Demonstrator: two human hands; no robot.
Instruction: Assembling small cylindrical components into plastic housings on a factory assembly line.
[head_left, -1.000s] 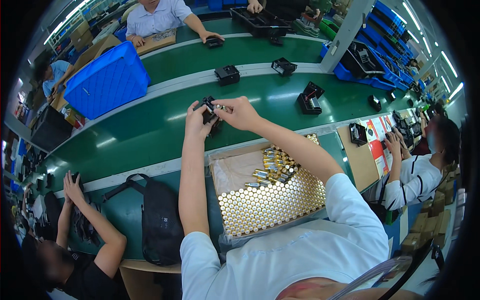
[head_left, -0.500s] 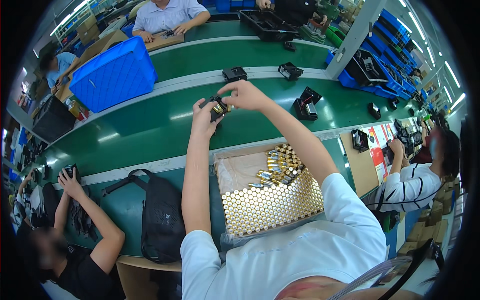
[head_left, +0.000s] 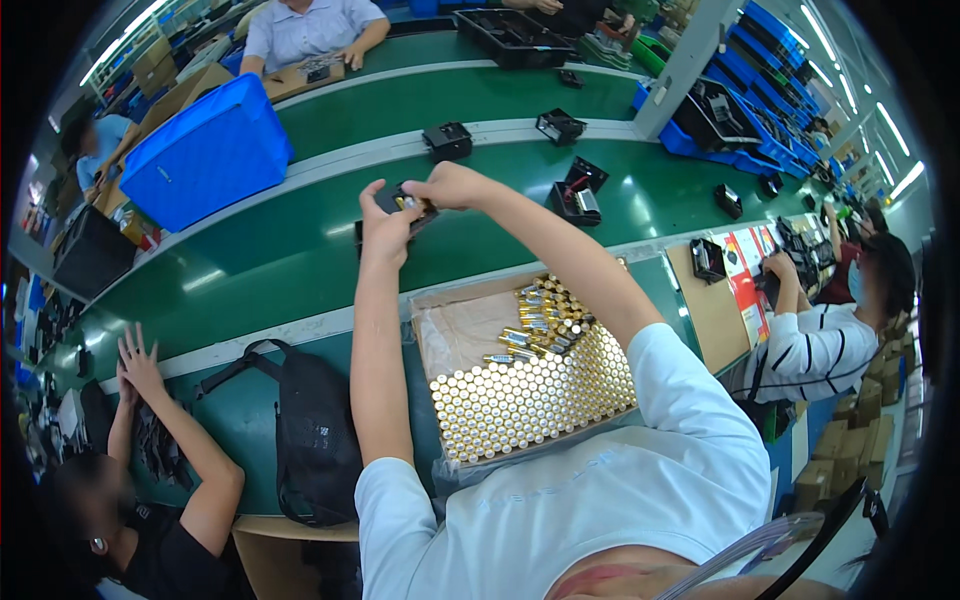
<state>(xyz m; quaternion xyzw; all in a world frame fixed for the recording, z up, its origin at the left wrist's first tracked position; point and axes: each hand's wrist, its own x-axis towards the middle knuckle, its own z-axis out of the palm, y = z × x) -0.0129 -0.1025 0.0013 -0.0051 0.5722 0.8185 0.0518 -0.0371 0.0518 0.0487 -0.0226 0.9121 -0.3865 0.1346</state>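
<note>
Over the green belt, my left hand (head_left: 383, 228) is closed around a small black case (head_left: 424, 219) with gold-and-silver batteries (head_left: 408, 202) showing in its open side. At the case's right edge is my right hand (head_left: 455, 187), its fingers bent against the case by the batteries. Its fingertips are partly hidden, so I cannot tell whether a loose battery is between them. Below my forearms stands a shallow cardboard box (head_left: 425, 340) holding many batteries (head_left: 530, 405), most upright in rows. Several lie loose on top (head_left: 535, 320).
More black cases sit beyond my hands, one closed (head_left: 447, 141) and one open with batteries (head_left: 577, 202). A blue crate (head_left: 207, 155) is at the far left. A black backpack (head_left: 316, 430) lies left of the battery box. Co-workers sit on both sides and across.
My right hand's pointing index finger has bent in, and the hand now lies against the case. The whole view has shifted slightly. The co-worker at left no longer holds a black case.
</note>
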